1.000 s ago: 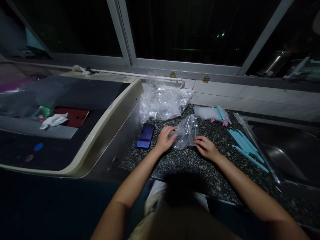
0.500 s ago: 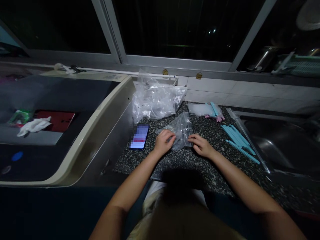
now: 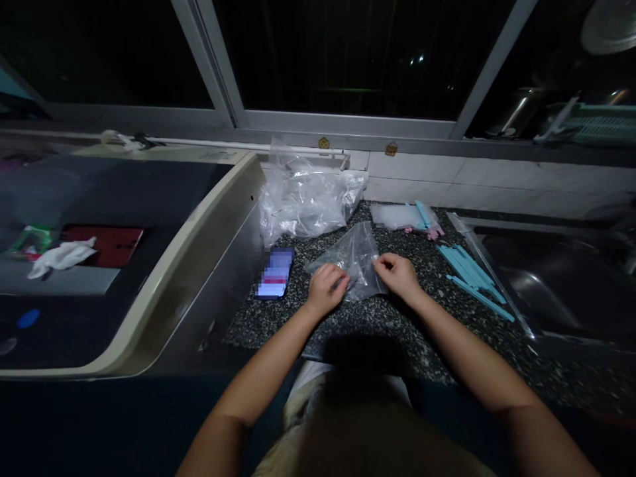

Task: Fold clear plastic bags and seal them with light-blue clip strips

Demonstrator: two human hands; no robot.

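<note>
A clear plastic bag [image 3: 364, 255] lies partly raised on the speckled countertop [image 3: 342, 330] in front of me. My left hand [image 3: 326, 289] is closed on its left side, thumb and fingers pinched together. On the opposite edge my right hand [image 3: 398, 273] pinches the film between thumb and forefinger. To the left of the bag lies a lit phone [image 3: 277, 273]. Several light-blue strips [image 3: 472, 275] rest to the right of my right hand. Behind them is a clear packet [image 3: 390, 216] of whitish sheets, with blue strips and small pink pieces [image 3: 433, 232] by it.
Crumpled clear plastic bags [image 3: 313, 202] are heaped against the tiled wall. A large beige-edged appliance [image 3: 169, 262] borders the counter on the left, with a white tissue [image 3: 62, 257] on it. A metal sink [image 3: 551, 285] lies to the right, below the window frame [image 3: 348, 124].
My right hand has shifted up slightly and now pinches the bag's right edge. The bag's right side is spread a little wider. My left hand stays nearly in place.
</note>
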